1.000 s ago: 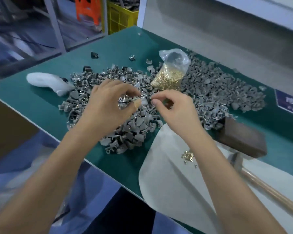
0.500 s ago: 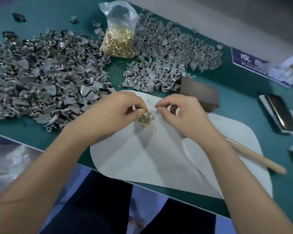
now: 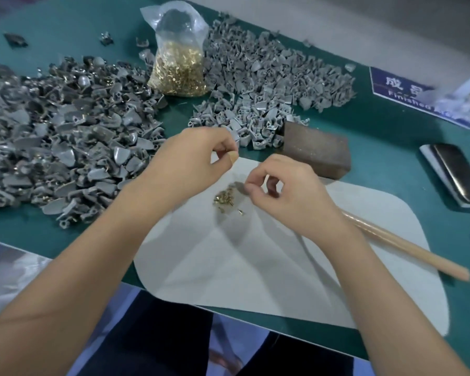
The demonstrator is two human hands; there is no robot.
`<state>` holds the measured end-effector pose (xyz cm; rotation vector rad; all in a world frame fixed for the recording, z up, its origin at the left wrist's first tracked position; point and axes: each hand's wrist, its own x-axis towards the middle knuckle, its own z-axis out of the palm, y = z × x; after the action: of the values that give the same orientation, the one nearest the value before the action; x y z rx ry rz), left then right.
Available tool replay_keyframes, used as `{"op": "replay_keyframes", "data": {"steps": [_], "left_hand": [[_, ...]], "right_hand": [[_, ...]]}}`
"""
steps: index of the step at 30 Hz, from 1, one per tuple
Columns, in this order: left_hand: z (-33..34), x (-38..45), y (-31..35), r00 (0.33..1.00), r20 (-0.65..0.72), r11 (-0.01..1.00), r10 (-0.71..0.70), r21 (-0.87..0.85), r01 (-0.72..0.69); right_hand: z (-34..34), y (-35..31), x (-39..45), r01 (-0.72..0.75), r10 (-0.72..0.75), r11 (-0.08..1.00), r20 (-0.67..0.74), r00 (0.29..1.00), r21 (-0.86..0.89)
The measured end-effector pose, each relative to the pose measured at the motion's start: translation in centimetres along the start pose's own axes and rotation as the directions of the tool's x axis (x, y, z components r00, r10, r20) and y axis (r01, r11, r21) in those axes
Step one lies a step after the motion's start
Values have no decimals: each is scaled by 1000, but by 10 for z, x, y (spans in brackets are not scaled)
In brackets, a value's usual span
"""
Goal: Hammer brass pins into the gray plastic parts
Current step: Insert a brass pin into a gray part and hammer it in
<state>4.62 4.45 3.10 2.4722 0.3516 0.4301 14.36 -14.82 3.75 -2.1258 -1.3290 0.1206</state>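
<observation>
While both hands hover, left hand (image 3: 190, 158) fingers pinch something small, right hand (image 3: 288, 196) fingers curled.

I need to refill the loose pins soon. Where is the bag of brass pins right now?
In the head view the bag of brass pins stands at the far middle of the table, between the two heaps of gray plastic parts, beyond both hands.

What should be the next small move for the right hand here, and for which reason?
Probably the right hand should pinch one pin from the small heap of brass pins on the white mat. Its fingertips already hover just beside the heap, the left hand seems to hold a gray part, though mostly hidden, and the hammer handle lies untouched.
</observation>
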Motion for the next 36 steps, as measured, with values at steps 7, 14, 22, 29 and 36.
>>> {"op": "replay_keyframes", "data": {"steps": [7,14,22,29,36], "left_hand": [[18,30,13,999,-1,950,38,311,-36],[27,19,9,991,-102,949,81,313,-46],[29,22,10,990,-136,953,31,303,11],[30,24,6,979,-206,958,2,282,58],[28,32,-6,972,-178,950,-156,241,197]], "right_hand": [[-15,30,2,-101,120,990,-215,969,98],[-21,37,-6,-82,129,979,-255,958,186],[-22,37,-7,-95,146,975,-253,957,202],[-19,39,-7,-110,163,971,-253,954,212],[-16,39,-7,-124,170,971,-230,958,202]]}}
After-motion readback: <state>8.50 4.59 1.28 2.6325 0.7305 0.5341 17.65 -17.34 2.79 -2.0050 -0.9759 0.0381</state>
